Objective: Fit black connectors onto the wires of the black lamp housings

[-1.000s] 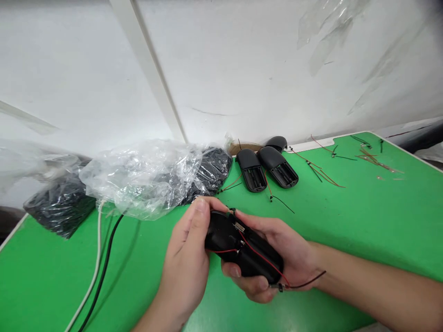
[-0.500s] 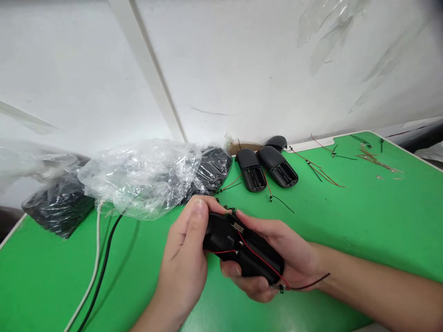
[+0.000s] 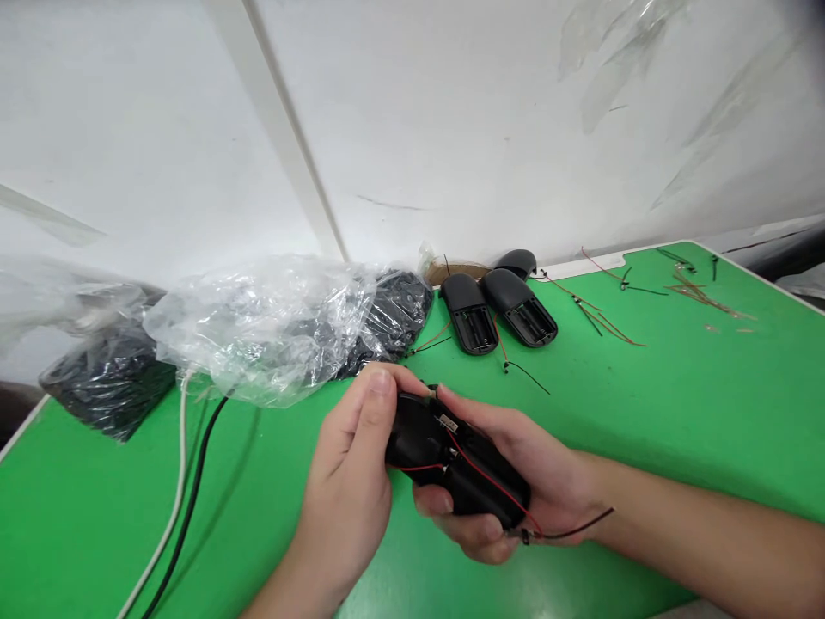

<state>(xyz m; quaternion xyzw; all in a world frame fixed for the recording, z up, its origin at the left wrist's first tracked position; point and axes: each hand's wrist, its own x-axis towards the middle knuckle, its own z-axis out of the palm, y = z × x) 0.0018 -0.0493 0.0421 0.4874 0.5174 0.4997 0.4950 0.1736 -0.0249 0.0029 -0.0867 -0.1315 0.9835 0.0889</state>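
Between my two hands is a black plastic housing (image 3: 486, 481), tilted above the table. A red wire (image 3: 496, 488) runs along it to a small black part (image 3: 525, 537) with a black wire at the lower right end. A pale connector (image 3: 448, 422) sits on its upper edge. My left hand (image 3: 354, 481) grips the housing's left end, thumb on top and fingers curled behind the far edge. My right hand (image 3: 534, 464) wraps round the right part from below, its thumb at the far edge near the left fingertips. What the fingertips pinch there is mostly hidden.
Behind stand black housings (image 3: 469, 314) with open battery bays and loose wires. Red and black wires (image 3: 589, 309) lie at the right on the green table (image 3: 644, 447). Clear bags of black parts (image 3: 387, 318) are at the left, near a white and a black cable (image 3: 199, 481). A wall closes the back.
Both hands and the housing stay nearly in place. The left hand and the housing's left end have shifted slightly to the right.
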